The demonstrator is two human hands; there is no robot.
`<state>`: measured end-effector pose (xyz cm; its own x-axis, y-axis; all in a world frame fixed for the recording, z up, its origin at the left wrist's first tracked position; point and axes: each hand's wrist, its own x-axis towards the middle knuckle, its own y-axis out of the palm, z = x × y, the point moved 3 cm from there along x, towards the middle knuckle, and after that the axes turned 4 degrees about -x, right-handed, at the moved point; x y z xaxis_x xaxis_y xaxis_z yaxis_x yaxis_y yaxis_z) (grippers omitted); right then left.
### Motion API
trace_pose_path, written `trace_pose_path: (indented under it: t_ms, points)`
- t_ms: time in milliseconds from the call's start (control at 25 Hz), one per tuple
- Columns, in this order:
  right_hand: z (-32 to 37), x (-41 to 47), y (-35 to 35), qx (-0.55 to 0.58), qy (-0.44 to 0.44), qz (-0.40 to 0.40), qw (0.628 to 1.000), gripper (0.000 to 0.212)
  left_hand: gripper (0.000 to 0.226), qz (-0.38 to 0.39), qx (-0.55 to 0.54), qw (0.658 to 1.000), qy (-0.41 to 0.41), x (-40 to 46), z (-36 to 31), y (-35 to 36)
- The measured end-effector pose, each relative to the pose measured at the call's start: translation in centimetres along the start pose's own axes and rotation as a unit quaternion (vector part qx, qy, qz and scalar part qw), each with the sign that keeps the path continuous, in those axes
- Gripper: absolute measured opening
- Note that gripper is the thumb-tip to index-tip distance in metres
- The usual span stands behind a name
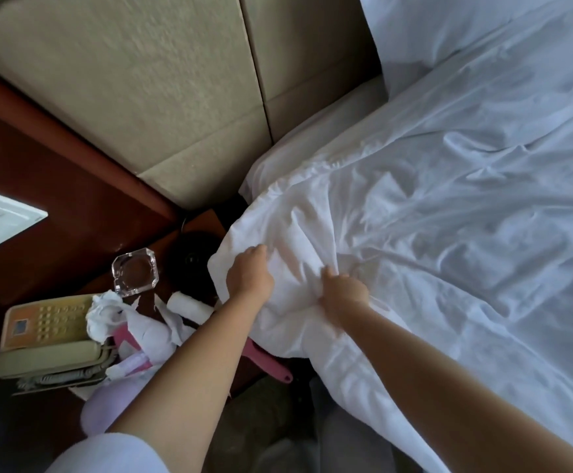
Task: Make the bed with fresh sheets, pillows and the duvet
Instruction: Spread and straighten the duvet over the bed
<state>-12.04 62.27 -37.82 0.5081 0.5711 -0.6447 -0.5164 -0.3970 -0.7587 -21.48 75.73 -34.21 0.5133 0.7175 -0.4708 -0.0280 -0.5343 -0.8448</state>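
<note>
Presently recorded: duvet (431, 206) corner, bunched at the bed's head-end edge beside the counter (56, 186); gripped by left hand (249, 276) and right hand (344, 295), fingers curled into cloth, apparently for pulling it square.

1. Two bare hands: left hand (249, 273), right hand (343, 291).
2. One white pillow (425, 32).
3. One rumpled white duvet (448, 213).
4. One beige push-button telephone (44, 336).
5. One clear square glass ashtray (135, 272).
6. Two beige padded headboard panels (141, 83).
</note>
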Motion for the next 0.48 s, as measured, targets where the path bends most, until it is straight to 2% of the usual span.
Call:
trace_pose_path:
  t_ms: [80, 120, 200, 240, 320, 400, 480]
  points:
    - [-0.9, -0.5, -2.0, 0.035, 0.027, -0.083, 0.996, 0.031, 0.029, -0.061, 0.007, 0.997, -0.049, -1.1, 0.7, -0.3]
    - [-1.7, -0.8, -3.5, 0.054, 0.054, -0.133, 0.988, 0.030, 0.032, -0.045, -0.017, 0.994, -0.095, -1.5, 1.1, -0.1]
    - [-3.5, -1.9, -6.3, 0.087, 0.118, -0.224, 0.963, 0.028, 0.048, 0.060, -0.151, 0.973, -0.163, -2.1, 1.1, 1.1]
    - [-4.7, -2.5, -7.2, 0.098, 0.143, -0.251, 0.952, 0.029, 0.057, 0.122, -0.236, 0.950, -0.167, -2.3, 0.2, 1.7]
    - [-7.4, -3.2, -8.3, 0.128, 0.186, -0.262, 0.939, 0.031, 0.064, 0.173, -0.341, 0.915, -0.128, -2.0, -2.1, 2.5]
    - [-9.4, -3.1, -8.8, 0.158, 0.228, -0.263, 0.924, 0.030, 0.070, 0.146, -0.382, 0.907, -0.097, -1.2, -3.9, 2.9]
    - [-9.6, -2.6, -8.7, 0.142, 0.231, -0.259, 0.927, 0.029, 0.088, 0.096, -0.409, 0.901, -0.104, -0.1, -4.3, 4.2]
